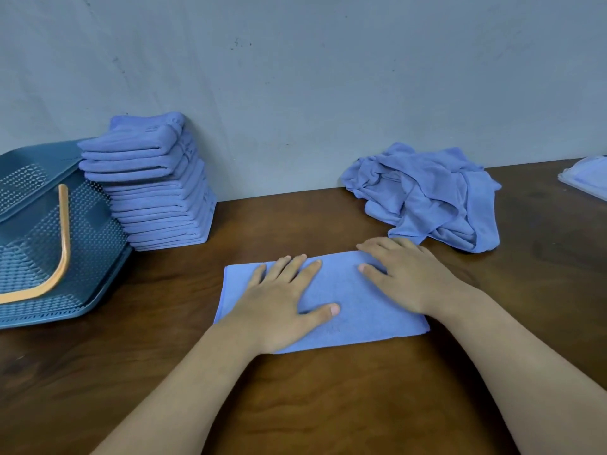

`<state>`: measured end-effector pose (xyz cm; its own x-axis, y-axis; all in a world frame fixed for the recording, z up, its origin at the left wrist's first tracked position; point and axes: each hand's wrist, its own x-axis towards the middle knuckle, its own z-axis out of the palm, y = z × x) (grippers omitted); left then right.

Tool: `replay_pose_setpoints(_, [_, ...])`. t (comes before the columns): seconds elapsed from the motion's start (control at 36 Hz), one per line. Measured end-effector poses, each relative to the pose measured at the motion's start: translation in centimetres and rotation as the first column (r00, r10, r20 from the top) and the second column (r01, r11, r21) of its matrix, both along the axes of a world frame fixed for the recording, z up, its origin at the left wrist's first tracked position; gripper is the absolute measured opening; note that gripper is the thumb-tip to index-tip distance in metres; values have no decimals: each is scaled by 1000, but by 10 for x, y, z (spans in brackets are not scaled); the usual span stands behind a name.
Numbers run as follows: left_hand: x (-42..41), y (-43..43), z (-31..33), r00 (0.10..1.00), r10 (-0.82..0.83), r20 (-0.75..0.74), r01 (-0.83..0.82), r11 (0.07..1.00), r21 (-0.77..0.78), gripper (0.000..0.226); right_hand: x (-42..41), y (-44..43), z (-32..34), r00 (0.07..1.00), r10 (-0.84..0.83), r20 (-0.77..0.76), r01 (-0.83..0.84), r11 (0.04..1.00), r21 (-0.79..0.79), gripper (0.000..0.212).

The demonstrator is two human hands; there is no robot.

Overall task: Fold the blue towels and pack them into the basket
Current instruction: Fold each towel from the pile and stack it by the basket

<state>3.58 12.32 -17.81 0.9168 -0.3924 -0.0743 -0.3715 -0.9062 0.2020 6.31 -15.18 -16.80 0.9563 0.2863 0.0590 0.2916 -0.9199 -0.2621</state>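
A blue towel (348, 320), folded into a long rectangle, lies flat on the brown table in front of me. My left hand (282, 303) rests flat on its left half with fingers straight and spread. My right hand (404, 274) presses flat on its right half, fingers pointing left. A tall stack of folded blue towels (157, 185) leans against the wall at the left. Next to it the teal perforated basket (39, 231) with an orange handle lies tipped on its side. A crumpled heap of unfolded blue towels (427, 195) sits at the back right.
The grey wall (295, 77) runs along the table's far edge. Another pale blue cloth (588, 178) shows at the far right edge. Bare wooden table (295, 405) stretches between my arms and toward me.
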Motion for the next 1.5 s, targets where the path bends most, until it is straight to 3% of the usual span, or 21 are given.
replay_pose_setpoints(0.19, [25, 23, 8, 966, 189, 175, -153, 968, -200, 34, 13, 0, -11, 995, -54, 90, 49, 997, 54, 38])
replay_pose_setpoints(0.31, [31, 32, 6, 933, 285, 219, -230, 942, -245, 18, 15, 0, -10, 976, -132, 172, 116, 988, 100, 25])
replay_pose_setpoints(0.5, [34, 28, 7, 914, 326, 243, -267, 932, -246, 13, 16, 10, -7, 952, -230, 203, 218, 973, 78, 15])
replay_pose_setpoints(0.61, [32, 24, 7, 862, 349, 367, -258, 926, -276, 12, 16, 11, -8, 943, -243, 226, 224, 969, 107, 13])
replay_pose_setpoints(0.75, [32, 23, 5, 858, 359, 367, -309, 932, -188, 12, 16, 13, -9, 941, -242, 238, 222, 969, 105, 10])
replay_pose_setpoints(0.81, [31, 23, 8, 839, 340, 424, -289, 940, -180, 13, 16, 13, -8, 944, -240, 228, 216, 968, 126, 12])
replay_pose_setpoints(0.89, [25, 22, 16, 871, 176, 459, -91, 975, -201, 16, 15, 11, -6, 952, -243, 185, 222, 966, 129, 18])
replay_pose_setpoints(0.97, [12, 16, 15, 967, 44, 250, 21, 968, -252, 29, 15, 8, -3, 944, -282, 171, 263, 956, 127, 20])
replay_pose_setpoints(1.08, [1, 10, 2, 1000, -26, 7, 26, 997, -75, 84, 15, 5, -1, 950, -287, 119, 269, 952, 148, 27])
replay_pose_setpoints(1.14, [0, 12, 3, 999, -38, -35, 36, 998, -43, 97, 16, 1, 0, 961, -274, 39, 253, 926, 279, 29])
replay_pose_setpoints(1.19, [0, 12, 4, 998, -44, -53, 44, 999, -17, 104, 18, -3, 1, 965, -256, -50, 248, 843, 477, 35])
replay_pose_setpoints(1.25, [1, 12, 4, 997, -53, -62, 54, 998, 12, 110, 20, -6, 2, 964, -242, -107, 259, 777, 574, 27])
replay_pose_setpoints(1.33, [3, 14, 4, 994, -82, -76, 85, 996, 38, 110, 22, -8, 0, 963, -249, -100, 260, 773, 578, 12])
replay_pose_setpoints(1.5, [4, 20, 3, 988, -125, -90, 124, 992, -15, 103, 23, -11, -2, 978, -184, -98, 203, 737, 644, 9])
